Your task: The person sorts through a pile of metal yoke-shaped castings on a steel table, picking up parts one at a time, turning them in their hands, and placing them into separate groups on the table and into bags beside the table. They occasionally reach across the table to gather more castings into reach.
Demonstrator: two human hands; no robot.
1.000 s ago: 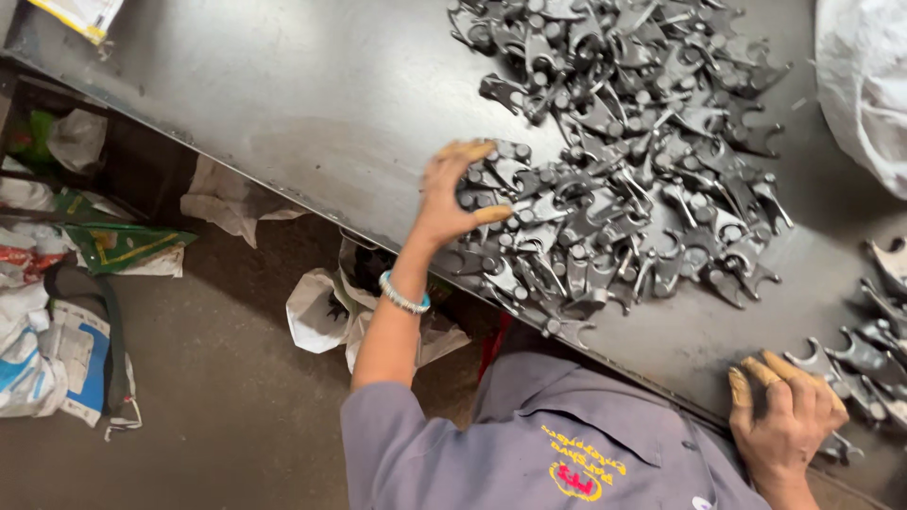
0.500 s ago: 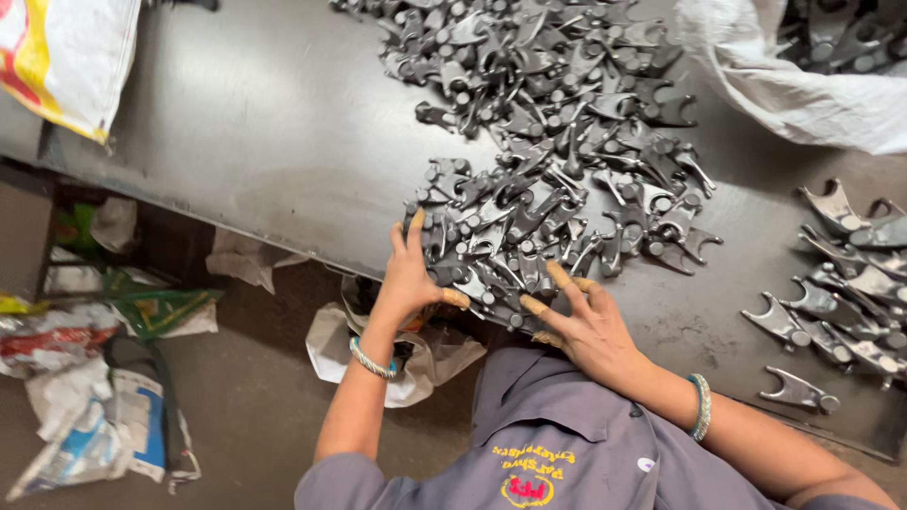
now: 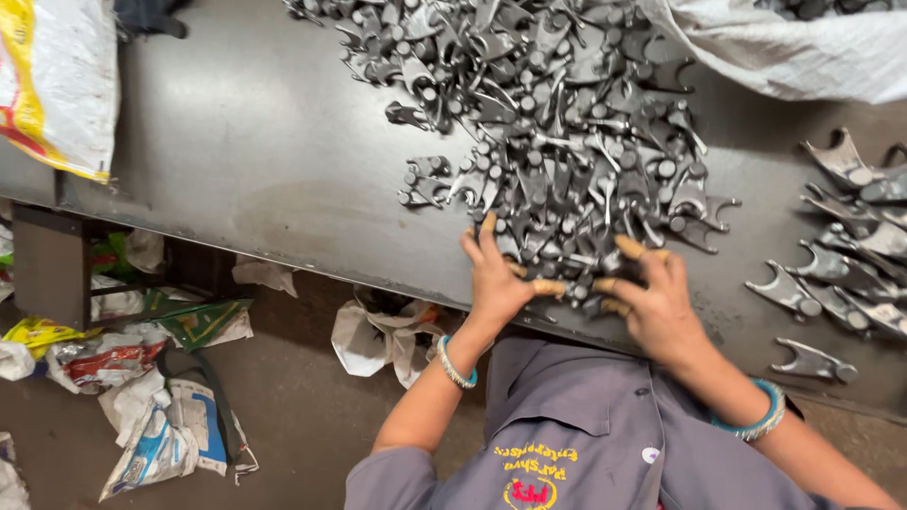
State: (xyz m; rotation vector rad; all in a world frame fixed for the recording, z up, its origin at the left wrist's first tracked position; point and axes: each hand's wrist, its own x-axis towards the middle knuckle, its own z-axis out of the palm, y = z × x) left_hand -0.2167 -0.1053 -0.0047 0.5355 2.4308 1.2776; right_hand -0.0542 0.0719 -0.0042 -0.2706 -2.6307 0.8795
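Note:
A big heap of dark grey forked metal parts (image 3: pixel 567 142) covers the steel table (image 3: pixel 283 179). My left hand (image 3: pixel 493 280) lies on the heap's near edge, close to the table's front rim. Its fingers are spread flat over the parts. My right hand (image 3: pixel 652 304) rests beside it to the right, fingers bent and apart on top of the same parts. Tan tape wraps several fingertips on both hands. Each wrist carries a bangle. No part is lifted off the table.
Larger forked metal pieces (image 3: pixel 846 255) lie in a row at the right. A white woven sack (image 3: pixel 794 52) sits at the back right and a yellow-and-white bag (image 3: pixel 52 85) at the left. Crumpled bags and wrappers (image 3: pixel 151 378) litter the floor below the table edge.
My right hand has left the larger pieces at the right and come onto the heap next to my left hand. Both hands have drawn closer together at the near edge.

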